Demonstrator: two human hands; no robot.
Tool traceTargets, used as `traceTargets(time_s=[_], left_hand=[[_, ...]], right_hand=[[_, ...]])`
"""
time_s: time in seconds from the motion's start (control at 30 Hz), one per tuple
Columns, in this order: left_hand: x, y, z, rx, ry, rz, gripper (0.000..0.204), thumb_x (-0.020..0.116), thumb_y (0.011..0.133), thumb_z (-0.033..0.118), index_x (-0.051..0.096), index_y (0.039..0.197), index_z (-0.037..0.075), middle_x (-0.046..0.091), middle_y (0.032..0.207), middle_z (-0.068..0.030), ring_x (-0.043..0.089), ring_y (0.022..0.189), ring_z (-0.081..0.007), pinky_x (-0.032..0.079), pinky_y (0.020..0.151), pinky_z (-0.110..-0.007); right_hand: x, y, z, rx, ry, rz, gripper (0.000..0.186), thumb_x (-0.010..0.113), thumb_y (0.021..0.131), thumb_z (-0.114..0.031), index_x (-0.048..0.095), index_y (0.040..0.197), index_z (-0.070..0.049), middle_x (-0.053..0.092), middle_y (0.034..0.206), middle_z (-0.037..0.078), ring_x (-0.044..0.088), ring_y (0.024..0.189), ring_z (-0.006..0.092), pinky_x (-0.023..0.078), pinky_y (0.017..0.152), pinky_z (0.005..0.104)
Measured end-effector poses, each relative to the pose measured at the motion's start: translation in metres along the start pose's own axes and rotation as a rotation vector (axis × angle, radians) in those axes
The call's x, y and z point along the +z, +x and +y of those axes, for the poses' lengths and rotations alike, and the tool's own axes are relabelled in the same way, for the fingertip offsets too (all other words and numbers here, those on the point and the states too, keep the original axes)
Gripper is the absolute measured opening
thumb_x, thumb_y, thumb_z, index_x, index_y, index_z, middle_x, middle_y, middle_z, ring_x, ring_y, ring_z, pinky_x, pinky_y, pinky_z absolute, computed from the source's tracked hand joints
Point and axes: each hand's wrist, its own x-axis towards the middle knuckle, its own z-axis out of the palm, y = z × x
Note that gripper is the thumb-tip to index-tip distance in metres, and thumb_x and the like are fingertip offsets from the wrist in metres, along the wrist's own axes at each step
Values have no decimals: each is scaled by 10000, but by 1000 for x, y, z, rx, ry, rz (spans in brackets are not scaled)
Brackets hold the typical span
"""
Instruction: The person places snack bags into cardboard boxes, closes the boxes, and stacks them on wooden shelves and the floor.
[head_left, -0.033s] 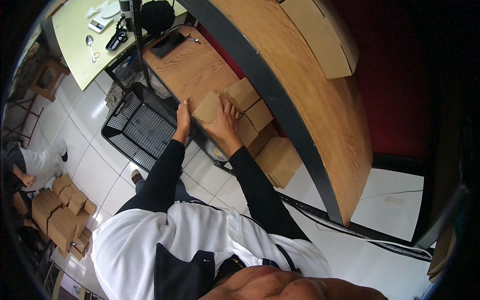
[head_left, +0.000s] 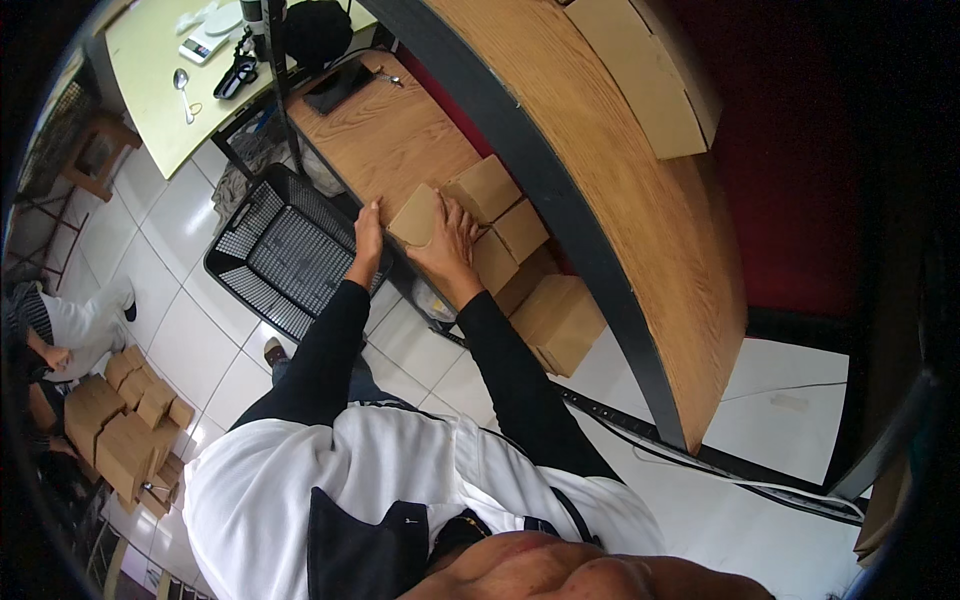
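My right hand (head_left: 447,245) grips a small brown cardboard box (head_left: 412,215) at the front edge of a low wood-grain shelf (head_left: 395,150). Its fingers lie over the box's right side and its thumb is at the near lower corner. My left hand (head_left: 368,243) is at the shelf's edge, just left of that box and apart from it, with fingers stretched out and nothing visible in them. Several more cardboard boxes (head_left: 482,190) stand close against the right hand, and a larger cardboard box (head_left: 560,325) sits nearer on the right.
A black plastic crate (head_left: 225,258) stands on the tiled floor to the left. A phone (head_left: 338,88) and keys (head_left: 391,80) lie at the shelf's far end. A curved wooden counter (head_left: 640,240) overhangs on the right. Another person (head_left: 85,320) is near stacked boxes (head_left: 125,445) at far left.
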Motion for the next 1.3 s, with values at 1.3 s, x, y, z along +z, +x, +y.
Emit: traceTargets(time_s=[1.3], left_hand=[[-206, -160, -83, -198, 677, -622, 389, 488, 895, 256, 547, 1143, -38, 595, 1090, -226, 560, 1045, -320, 429, 880, -345]], right_hand=[[139, -188, 84, 603, 584, 55, 946, 718, 728, -301, 131, 1388, 35, 162, 1424, 263, 131, 1335, 393, 193, 1081, 449]])
